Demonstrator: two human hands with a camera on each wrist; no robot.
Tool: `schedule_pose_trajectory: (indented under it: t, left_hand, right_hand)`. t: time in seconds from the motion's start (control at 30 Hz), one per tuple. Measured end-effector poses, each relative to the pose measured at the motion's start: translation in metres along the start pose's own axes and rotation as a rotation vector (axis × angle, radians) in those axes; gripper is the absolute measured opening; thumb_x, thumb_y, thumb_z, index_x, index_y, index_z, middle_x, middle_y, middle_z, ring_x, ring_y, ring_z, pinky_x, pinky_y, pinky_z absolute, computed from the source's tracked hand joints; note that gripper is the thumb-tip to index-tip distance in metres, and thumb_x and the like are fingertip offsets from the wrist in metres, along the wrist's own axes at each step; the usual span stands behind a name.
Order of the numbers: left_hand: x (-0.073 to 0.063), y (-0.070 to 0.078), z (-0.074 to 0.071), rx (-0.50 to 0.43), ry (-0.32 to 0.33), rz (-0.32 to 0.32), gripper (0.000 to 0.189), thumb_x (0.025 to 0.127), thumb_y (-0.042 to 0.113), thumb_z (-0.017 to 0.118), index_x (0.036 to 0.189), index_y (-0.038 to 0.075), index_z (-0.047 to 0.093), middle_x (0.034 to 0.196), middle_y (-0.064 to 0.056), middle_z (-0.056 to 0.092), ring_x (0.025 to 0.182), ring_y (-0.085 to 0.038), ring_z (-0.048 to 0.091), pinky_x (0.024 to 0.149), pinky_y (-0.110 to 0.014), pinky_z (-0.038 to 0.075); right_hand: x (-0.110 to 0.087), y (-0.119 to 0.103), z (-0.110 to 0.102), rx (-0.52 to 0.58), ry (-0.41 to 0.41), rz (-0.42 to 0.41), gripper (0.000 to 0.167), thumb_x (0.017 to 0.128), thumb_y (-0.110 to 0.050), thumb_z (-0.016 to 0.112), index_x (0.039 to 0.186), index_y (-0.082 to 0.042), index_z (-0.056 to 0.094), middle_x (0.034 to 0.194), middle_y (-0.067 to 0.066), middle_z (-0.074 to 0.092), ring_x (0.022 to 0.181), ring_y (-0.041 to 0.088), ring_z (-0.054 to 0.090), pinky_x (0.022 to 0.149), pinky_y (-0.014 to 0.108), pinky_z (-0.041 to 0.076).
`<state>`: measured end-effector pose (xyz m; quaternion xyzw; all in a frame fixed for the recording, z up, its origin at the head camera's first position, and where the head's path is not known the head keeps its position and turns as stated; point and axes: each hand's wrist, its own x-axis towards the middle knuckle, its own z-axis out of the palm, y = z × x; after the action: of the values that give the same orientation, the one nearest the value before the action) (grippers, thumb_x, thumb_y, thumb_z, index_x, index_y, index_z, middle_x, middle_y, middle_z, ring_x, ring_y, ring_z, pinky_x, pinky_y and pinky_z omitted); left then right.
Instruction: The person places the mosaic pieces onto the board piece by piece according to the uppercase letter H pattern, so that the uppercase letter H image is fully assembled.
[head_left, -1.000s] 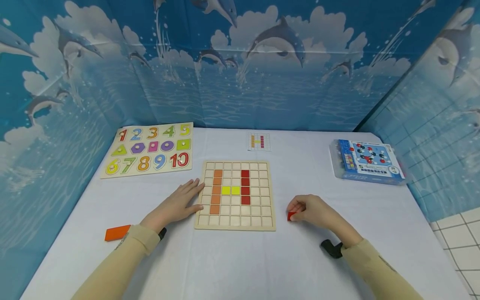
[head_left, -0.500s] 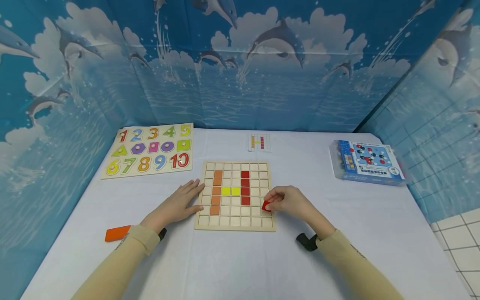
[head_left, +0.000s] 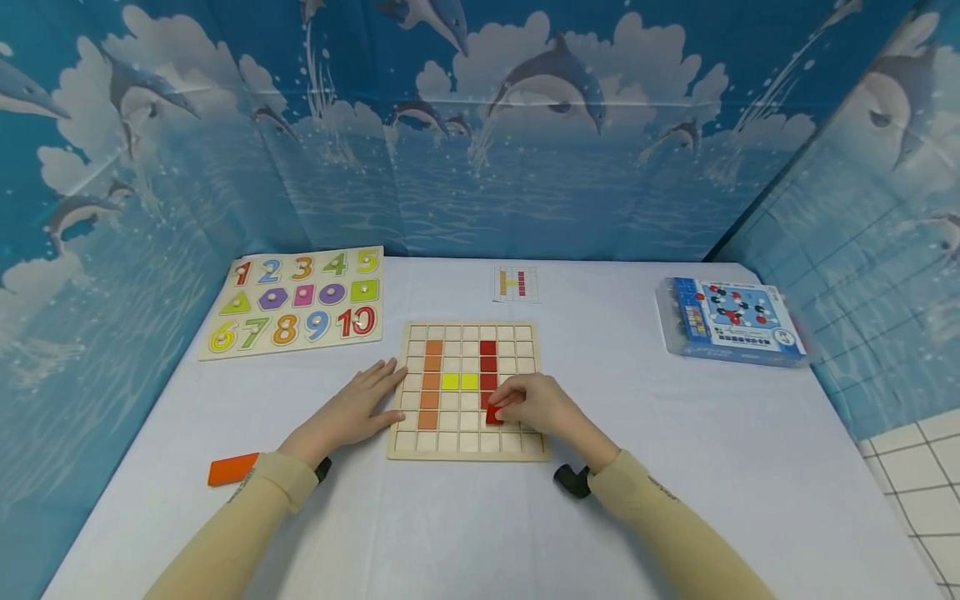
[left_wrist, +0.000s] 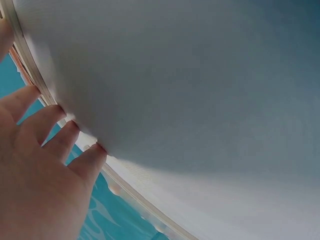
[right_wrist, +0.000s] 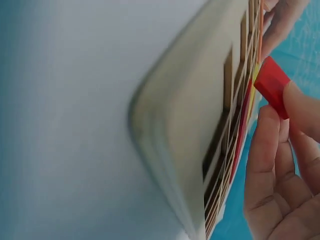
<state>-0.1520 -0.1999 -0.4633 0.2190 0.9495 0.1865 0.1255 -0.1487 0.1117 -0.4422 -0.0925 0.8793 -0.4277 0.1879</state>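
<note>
A wooden grid board [head_left: 468,452] lies on the white table, with a column of orange tiles [head_left: 431,381], two yellow tiles [head_left: 459,382] and a column of red tiles [head_left: 488,357]. My right hand [head_left: 542,406] pinches a red square tile [right_wrist: 272,84] between thumb and fingers. In the head view that tile overlaps the cell at the lower end of the red column. My left hand [head_left: 351,410] lies with fingers spread at the board's left edge; the left wrist view shows its fingertips [left_wrist: 99,148] against the wooden rim.
A pattern card [head_left: 517,284] lies behind the board. A number and shape puzzle [head_left: 300,300] sits at the back left, a blue boxed set [head_left: 738,321] at the back right. An orange object [head_left: 231,470] lies beside the left sleeve. Dolphin-print cloth [head_left: 480,167] hangs behind the table.
My right hand has carried the red tile leftward from the table right of the board to the lower end of the red column. My left hand stays at the board's edge.
</note>
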Motion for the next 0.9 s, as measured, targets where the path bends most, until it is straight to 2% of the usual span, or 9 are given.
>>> schedule_pose_trajectory:
  t: [0.3,0.53,0.73,0.9]
  left_hand:
    - [-0.001,-0.001,0.001,0.006,0.001,0.004,0.072,0.096,0.035,0.063,0.155,0.007,0.031,0.162,-0.018,0.024,0.151,-0.038,0.018,0.124,-0.056,0.018]
    - [-0.001,0.000,0.000,0.005,0.005,0.003,0.072,0.096,0.035,0.063,0.154,0.007,0.031,0.162,-0.018,0.024,0.151,-0.039,0.019,0.124,-0.056,0.018]
    - [-0.001,0.001,-0.001,0.007,0.002,0.001,0.072,0.096,0.035,0.063,0.154,0.007,0.031,0.162,-0.018,0.024,0.151,-0.039,0.019,0.124,-0.056,0.018]
    - [-0.001,0.002,-0.001,0.008,0.003,0.006,0.072,0.096,0.035,0.062,0.154,0.007,0.031,0.162,-0.018,0.024,0.151,-0.039,0.019,0.124,-0.055,0.018]
  right_hand:
    - [0.003,-0.005,0.009,-0.065,0.007,-0.001,0.007,0.083,-0.008,0.078,0.086,-0.012,0.073,0.079,-0.003,0.067,0.071,0.010,0.059,0.066,0.022,0.051]
    - [0.004,-0.005,0.012,-0.089,0.001,-0.007,0.008,0.082,-0.008,0.078,0.080,-0.013,0.072,0.074,-0.004,0.065,0.067,0.011,0.057,0.063,0.022,0.049]
    - [0.003,-0.007,0.015,-0.144,0.028,-0.044,0.009,0.082,-0.004,0.076,0.078,-0.011,0.071,0.072,-0.004,0.064,0.066,0.010,0.055,0.061,0.021,0.048]
    - [0.003,-0.008,0.017,-0.173,0.042,-0.029,0.012,0.082,-0.004,0.077,0.076,-0.010,0.069,0.069,-0.003,0.061,0.065,0.011,0.053,0.060,0.021,0.046]
